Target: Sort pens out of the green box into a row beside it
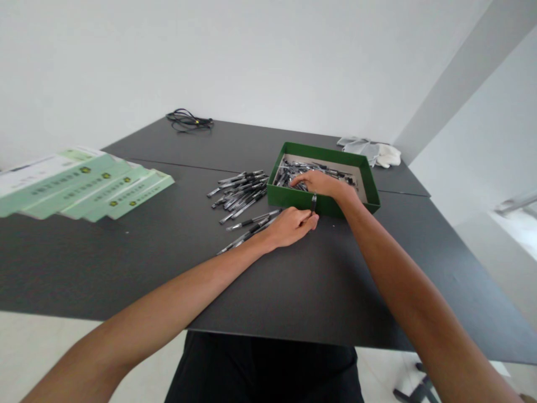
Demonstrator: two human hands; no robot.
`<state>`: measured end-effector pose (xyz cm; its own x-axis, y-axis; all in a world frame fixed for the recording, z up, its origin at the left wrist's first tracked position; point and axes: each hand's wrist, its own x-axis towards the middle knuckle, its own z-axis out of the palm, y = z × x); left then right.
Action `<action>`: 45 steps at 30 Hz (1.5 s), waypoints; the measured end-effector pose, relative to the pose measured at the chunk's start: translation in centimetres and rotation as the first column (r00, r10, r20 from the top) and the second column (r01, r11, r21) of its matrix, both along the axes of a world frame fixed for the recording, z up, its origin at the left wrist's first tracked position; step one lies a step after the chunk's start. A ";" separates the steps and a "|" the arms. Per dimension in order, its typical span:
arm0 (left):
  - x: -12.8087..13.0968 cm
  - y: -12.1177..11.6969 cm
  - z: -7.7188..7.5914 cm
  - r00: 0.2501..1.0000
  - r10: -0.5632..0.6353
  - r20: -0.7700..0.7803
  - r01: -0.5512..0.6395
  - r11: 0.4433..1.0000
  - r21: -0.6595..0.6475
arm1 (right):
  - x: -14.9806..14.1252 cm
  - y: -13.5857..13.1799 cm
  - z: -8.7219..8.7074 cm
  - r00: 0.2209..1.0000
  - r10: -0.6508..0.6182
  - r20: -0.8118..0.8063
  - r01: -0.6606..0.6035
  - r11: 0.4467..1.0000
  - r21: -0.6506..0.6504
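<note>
A green cardboard box [323, 204] with several black pens inside stands on the dark table [126, 252]. My right hand [316, 182] reaches into the box, fingers curled down onto the pens there. My left hand [291, 225] rests just in front of the box with its fingers pinched on one black pen [313, 202] held upright. A loose heap of pens [241, 193] lies left of the box, and a few more pens [247, 229] lie beside my left wrist.
Several pale green flat cartons [90, 187] are fanned out at the table's left. A coiled black cable [188, 120] lies at the far edge. White gloves or cloth [373, 151] sit behind the box. A chair base [419, 386] shows at bottom right.
</note>
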<state>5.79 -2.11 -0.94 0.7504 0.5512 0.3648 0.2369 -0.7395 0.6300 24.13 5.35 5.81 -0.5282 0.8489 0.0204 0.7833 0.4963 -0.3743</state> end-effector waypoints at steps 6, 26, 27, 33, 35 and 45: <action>0.0 0.0 -0.1 1.000 0.002 -0.012 -0.002 1.000 0.002 | -2.2 1.1 0.0 0.946 -0.241 0.219 0.224 0.969 0.103; -0.1 -0.1 0.2 0.999 -0.030 0.013 0.030 1.000 0.005 | -3.2 4.1 -0.3 0.875 -0.314 0.369 0.295 0.949 0.108; -0.1 -0.1 0.2 1.000 -0.029 0.012 0.029 1.000 0.007 | -3.2 4.1 -0.4 0.874 -0.315 0.369 0.296 0.949 0.109; -0.1 -0.1 0.2 1.000 -0.025 0.006 0.024 1.000 0.009 | -3.5 3.7 -0.4 0.857 -0.354 0.375 0.338 0.935 0.110; -0.1 0.0 0.2 1.000 -0.026 0.010 0.026 1.000 0.013 | -3.6 3.5 -0.3 0.841 -0.387 0.378 0.380 0.920 0.098; -0.1 -0.1 0.3 1.000 -0.021 0.016 0.021 1.000 0.001 | -3.2 3.3 -0.5 0.859 -0.371 0.353 0.370 0.926 0.074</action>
